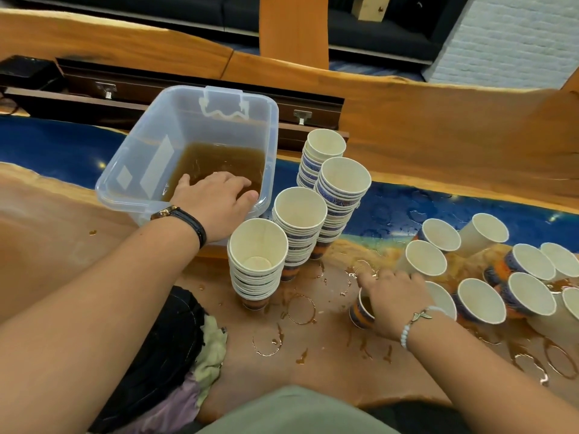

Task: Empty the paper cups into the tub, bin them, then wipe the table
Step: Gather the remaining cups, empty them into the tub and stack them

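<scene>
A clear plastic tub (131, 158) holding brown liquid stands at the left of the wooden table (47, 245). My left hand (219, 202) rests on the tub's near rim, fingers curled over the edge. Several tall stacks of empty paper cups (297, 220) stand to the right of the tub. My right hand (391, 299) grips from above a patterned paper cup (360, 314) with brown liquid inside. More loose cups (479, 300) stand at the right, most of them looking empty.
Brown rings and spills (300, 308) cover the table between the stacks and my body. A bundle of dark and pale cloths (175, 349) lies at the near edge on the left. A blue resin strip (407, 208) crosses the table.
</scene>
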The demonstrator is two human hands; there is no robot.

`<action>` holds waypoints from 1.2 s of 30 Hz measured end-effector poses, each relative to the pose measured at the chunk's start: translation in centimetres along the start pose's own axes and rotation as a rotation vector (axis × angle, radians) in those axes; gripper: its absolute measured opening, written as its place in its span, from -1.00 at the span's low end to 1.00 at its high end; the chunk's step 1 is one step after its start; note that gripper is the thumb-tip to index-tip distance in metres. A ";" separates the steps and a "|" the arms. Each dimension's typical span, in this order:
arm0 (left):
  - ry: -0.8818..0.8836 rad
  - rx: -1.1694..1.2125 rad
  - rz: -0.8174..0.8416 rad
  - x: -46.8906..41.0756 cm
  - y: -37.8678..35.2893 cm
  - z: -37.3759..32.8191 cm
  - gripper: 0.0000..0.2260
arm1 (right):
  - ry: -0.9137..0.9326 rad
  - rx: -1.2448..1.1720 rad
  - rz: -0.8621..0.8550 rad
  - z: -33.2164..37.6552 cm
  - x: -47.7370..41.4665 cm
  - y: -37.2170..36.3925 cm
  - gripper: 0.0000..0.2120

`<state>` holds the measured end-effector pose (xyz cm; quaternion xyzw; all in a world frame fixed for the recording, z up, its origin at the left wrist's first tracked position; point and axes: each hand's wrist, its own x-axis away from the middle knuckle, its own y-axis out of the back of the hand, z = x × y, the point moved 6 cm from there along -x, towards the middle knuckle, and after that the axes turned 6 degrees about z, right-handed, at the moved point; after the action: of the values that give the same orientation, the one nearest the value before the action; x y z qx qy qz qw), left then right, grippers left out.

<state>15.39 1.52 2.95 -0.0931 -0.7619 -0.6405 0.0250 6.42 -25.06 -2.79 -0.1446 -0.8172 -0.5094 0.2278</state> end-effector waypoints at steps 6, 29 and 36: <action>0.012 0.027 -0.042 0.2 0.2 0.0 -0.58 | 0.126 -0.196 0.054 0.0 3.5 6.2 -0.44; -0.147 0.709 -0.324 3.4 6.3 4.1 -0.40 | 0.248 -0.281 -0.588 6.8 2.8 22.4 -0.37; 0.059 0.327 -0.333 2.7 6.7 7.1 -0.44 | 0.292 -0.193 -0.479 9.0 0.6 18.7 -0.67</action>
<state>14.51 9.88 8.57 0.0577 -0.8592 -0.5065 -0.0442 12.68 -8.77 8.46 0.1062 -0.7344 -0.6394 0.2016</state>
